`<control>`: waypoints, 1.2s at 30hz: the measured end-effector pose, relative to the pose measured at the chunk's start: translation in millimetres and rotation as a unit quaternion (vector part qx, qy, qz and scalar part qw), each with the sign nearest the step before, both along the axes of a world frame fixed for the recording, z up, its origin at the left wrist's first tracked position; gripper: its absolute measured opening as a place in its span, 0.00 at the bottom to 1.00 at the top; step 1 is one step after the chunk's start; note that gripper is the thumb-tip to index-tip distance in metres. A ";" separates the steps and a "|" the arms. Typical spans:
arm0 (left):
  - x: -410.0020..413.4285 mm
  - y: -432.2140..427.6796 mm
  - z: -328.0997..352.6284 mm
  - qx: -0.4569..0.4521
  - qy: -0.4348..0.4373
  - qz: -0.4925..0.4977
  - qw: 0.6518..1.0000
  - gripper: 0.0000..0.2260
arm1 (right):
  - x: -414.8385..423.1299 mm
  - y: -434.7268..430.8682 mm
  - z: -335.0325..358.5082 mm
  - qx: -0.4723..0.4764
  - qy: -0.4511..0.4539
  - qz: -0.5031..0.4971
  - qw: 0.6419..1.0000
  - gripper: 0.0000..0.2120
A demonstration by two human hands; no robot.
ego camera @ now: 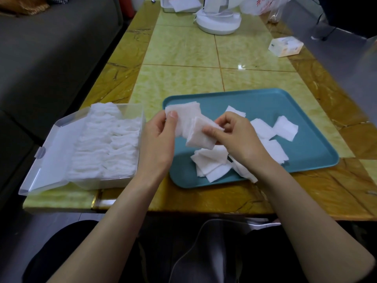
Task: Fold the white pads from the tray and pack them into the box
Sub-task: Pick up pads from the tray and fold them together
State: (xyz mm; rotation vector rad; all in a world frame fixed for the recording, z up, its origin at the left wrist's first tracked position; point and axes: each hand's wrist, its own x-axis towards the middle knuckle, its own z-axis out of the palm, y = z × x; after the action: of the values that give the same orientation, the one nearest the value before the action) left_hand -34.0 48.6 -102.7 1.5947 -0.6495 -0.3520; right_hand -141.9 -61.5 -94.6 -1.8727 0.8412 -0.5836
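A teal tray (306, 148) lies on the table with several loose white pads (212, 160) scattered in it. Left of it stands a clear plastic box (114, 182), lid open to the left, packed with rows of folded pads (106, 148). Above the tray's left end my left hand (157, 139) pinches the top of a white pad (187, 117). My right hand (238, 135) holds the bent lower part of this pad (201, 135) between thumb and fingers.
A grey sofa (51, 58) runs along the left of the table. At the far end stand a white round appliance (218, 23), a plastic bag (265, 5) and another tray of pads (179, 5). A small white packet (285, 46) lies far right.
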 end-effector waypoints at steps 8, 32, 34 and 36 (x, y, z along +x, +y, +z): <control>1.6 -1.4 -6.4 0.063 -0.029 -0.058 0.996 0.13 | -6.8 -7.6 17.2 0.043 -0.059 0.119 0.990 0.05; -0.1 0.2 2.3 0.070 -0.040 -0.031 0.996 0.24 | -7.4 -10.0 14.0 0.032 -0.091 0.019 0.995 0.09; 0.2 -0.4 2.4 0.081 -0.059 -0.027 0.995 0.22 | -6.2 -5.9 16.8 0.104 -0.123 0.050 0.986 0.08; -1.8 -1.0 2.1 0.080 -0.064 -0.042 0.994 0.20 | -2.9 -2.0 13.6 0.098 -0.112 0.051 0.988 0.09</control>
State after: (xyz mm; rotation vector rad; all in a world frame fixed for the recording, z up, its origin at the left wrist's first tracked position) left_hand -35.9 47.7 -100.6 1.7576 -0.8043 -0.3738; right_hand -144.8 -63.5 -81.1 -1.6265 0.6271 -0.6124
